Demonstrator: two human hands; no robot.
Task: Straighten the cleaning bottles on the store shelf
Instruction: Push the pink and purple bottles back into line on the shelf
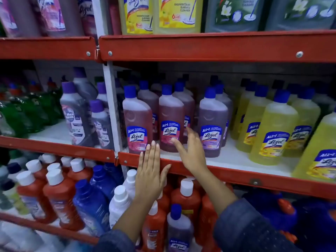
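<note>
the pink bottle stands upright at the front of the middle shelf, second in the pink row, label facing out. it is full of liquid so likely fairly heavy for its size, rigid plastic, smooth and probably a bit slick. best hold looks like the flat body at the label or just under the shoulder; the blue cap is a poor grip for turning it. a nudge low on the body should slide or twist it without tipping.

right hand is open, fingers spread, nothing gripped. its thumb sits at the bottle's lower right front, touching or just short of it, cannot tell. the index tip reaches past the bottle's right side toward the one behind it. the bottle is just left of and above the palm.

left hand is flat, fingers pressed together and pointing up, thumb out along the red shelf lip. its fingertips end just below and between the pink bottle and its left neighbour; contact unclear. the bottle is just up and right of those tips.

purple bottle stands just right of the right hand, with a gap from the pink one. yellow bottles are well off right.
</note>
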